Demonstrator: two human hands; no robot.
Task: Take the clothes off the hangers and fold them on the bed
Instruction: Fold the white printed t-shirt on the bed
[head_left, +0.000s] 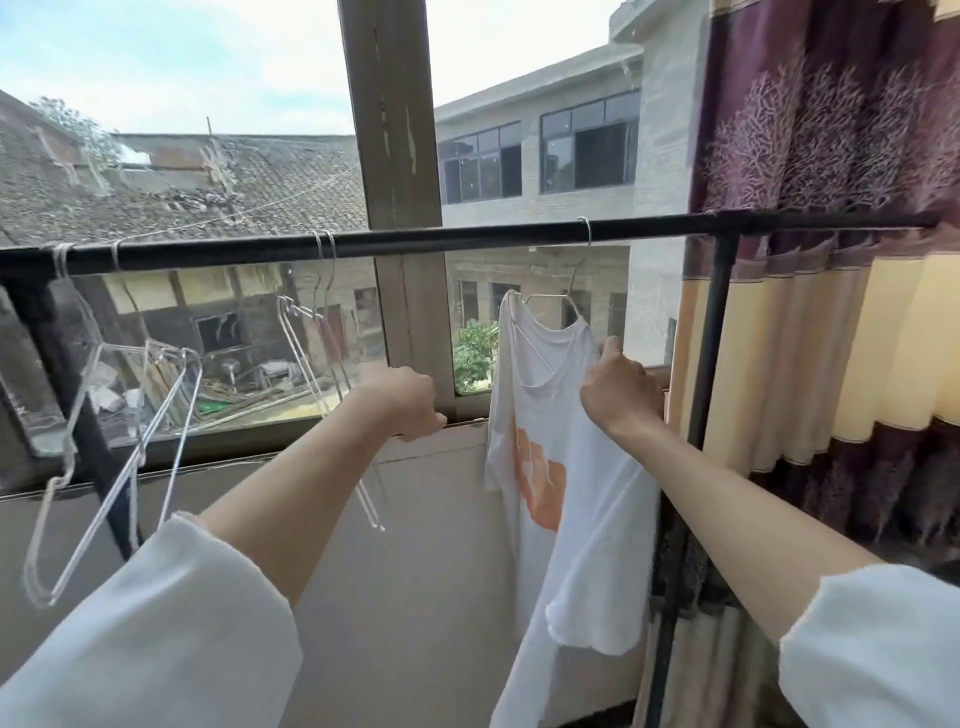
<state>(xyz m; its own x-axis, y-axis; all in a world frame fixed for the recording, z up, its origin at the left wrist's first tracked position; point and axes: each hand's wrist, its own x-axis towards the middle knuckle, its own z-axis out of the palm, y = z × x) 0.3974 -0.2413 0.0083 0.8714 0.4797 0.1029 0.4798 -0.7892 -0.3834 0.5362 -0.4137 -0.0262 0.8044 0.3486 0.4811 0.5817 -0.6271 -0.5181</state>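
Note:
A white T-shirt with an orange print hangs on a wire hanger hooked over the black rail of a clothes rack. My right hand grips the shirt at its right shoulder, beside the neckline. The shirt's left shoulder still sits over the hanger's end. My left hand is held out left of the shirt with its fingers curled, and nothing shows between them. It is close to an empty wire hanger that hangs tilted from the rail.
Several empty wire hangers dangle at the rail's left end. The rack's black upright stands just right of the shirt, with a purple and cream curtain behind it. A window and its wooden post lie behind the rail.

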